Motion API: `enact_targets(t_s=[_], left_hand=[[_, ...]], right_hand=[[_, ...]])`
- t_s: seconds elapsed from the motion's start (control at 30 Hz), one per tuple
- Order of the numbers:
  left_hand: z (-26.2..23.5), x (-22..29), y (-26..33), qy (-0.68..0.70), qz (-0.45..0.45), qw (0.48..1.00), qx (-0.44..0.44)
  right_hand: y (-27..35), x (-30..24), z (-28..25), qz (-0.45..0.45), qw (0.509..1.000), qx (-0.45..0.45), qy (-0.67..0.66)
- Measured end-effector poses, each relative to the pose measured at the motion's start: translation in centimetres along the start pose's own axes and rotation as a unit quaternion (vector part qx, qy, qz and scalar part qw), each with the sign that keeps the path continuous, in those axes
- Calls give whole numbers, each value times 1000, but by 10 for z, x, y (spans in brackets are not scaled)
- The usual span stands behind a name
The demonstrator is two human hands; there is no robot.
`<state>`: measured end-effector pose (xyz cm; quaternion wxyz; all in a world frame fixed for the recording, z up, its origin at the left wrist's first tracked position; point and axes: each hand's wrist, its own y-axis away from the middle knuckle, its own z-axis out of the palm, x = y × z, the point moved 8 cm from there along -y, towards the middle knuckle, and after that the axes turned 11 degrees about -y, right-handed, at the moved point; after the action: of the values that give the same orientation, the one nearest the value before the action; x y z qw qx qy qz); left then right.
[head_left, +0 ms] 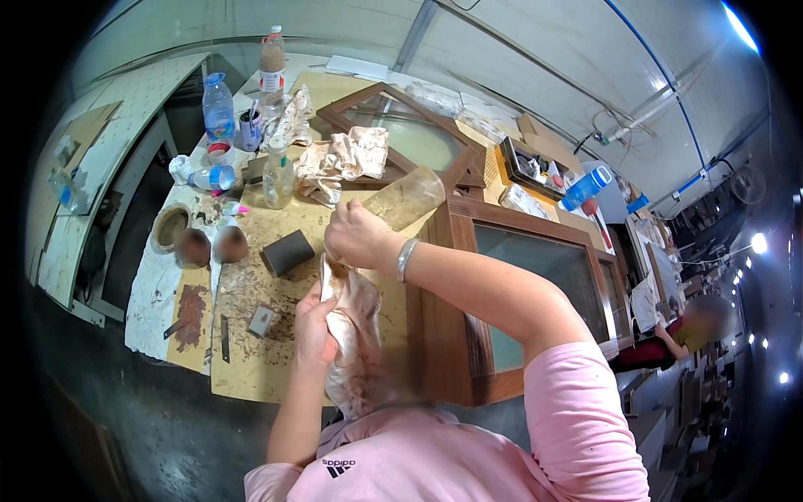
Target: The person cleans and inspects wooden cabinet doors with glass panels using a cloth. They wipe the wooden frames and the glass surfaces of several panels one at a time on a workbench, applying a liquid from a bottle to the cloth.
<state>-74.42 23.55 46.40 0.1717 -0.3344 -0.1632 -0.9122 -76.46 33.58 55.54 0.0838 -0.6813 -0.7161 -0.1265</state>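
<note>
My right hand grips a clear plastic bottle of brownish liquid, tipped with its mouth down toward a stained white rag. My left hand holds that rag bunched up just under the bottle's mouth. A metal bracelet sits on my right wrist. Both hands hover over the dirty work table, beside a brown wooden frame with a glass pane.
Several plastic bottles and crumpled stained rags crowd the far end of the table. A dark sanding block, two round lids and small metal tools lie near the left. A second wooden frame lies behind. Another person sits far right.
</note>
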Motion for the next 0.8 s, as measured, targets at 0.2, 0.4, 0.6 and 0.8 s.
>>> enact_targets(t_s=[0.2,0.4,0.6,0.8], left_hand=[[-9,5,17,-23,2,1000,-6],[-28,9,50,-26,7,999,38],[-23,-3,57,-20,-8,999,31],[7,-13,55,-66,-17,998,-12]], right_hand=[[-14,51,-4,167,949,125,-236],[-14,116,35,410,751,160,-492],[-2,136,88,442,730,119,-507],[61,142,11,384,816,100,-419]])
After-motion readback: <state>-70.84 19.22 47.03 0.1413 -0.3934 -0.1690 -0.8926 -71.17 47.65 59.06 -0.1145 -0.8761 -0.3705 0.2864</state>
